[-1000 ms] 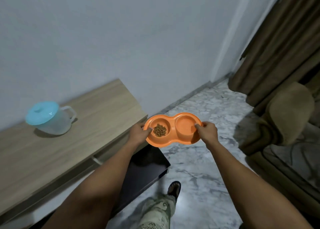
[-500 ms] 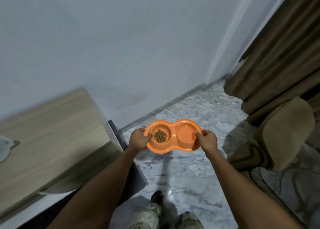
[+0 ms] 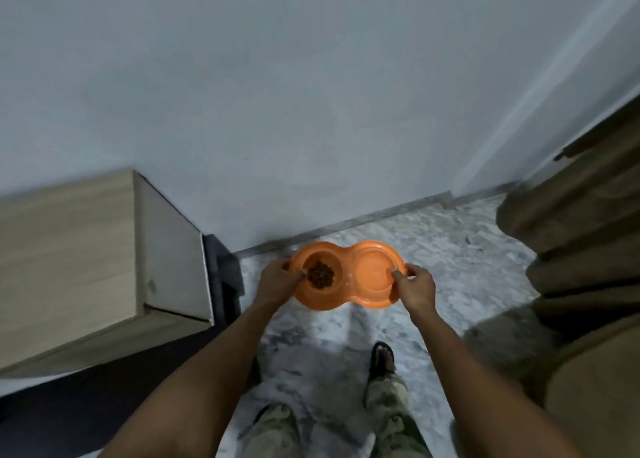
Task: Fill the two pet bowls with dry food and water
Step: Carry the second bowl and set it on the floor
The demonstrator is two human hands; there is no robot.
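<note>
Orange double bowl [image 3: 348,294], apparently two-handed

floor [image 3: 450,249]: grey marble | on it: wooden cabinet [image 3: 69,260], sandalled foot [image 3: 382,357]

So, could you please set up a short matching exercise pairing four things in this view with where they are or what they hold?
Things:
1. left bowl
2. right bowl
3. wooden cabinet
4. brown curtain

Descriptions:
A. at the right edge of the view
B. holds brown dry food
C. no dry food in it
D. against the wall on the left

Pairs: 1-B, 2-C, 3-D, 4-A
</note>
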